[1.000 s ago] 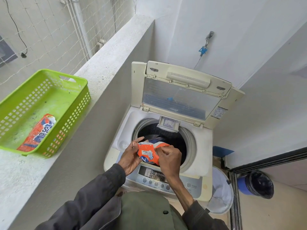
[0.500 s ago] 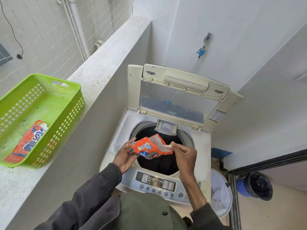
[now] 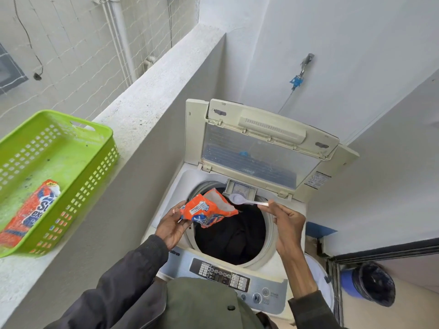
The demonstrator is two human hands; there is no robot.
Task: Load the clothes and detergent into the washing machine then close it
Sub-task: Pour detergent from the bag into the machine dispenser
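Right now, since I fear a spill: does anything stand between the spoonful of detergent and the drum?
Nothing visible does. The lid stands raised; the spoon in the right hand hangs over the back rim of the open drum, dark clothes below. The detergent sachet in the left hand sits beside it.

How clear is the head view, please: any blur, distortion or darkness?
Head view: soft daylight, no glare; wide-angle bends straight lines; the green basket and its packet at the left edge are slightly smeared; the dark clothes show little detail; the left hand holding the orange sachet and the right hand pinching the white spoon read clearly.
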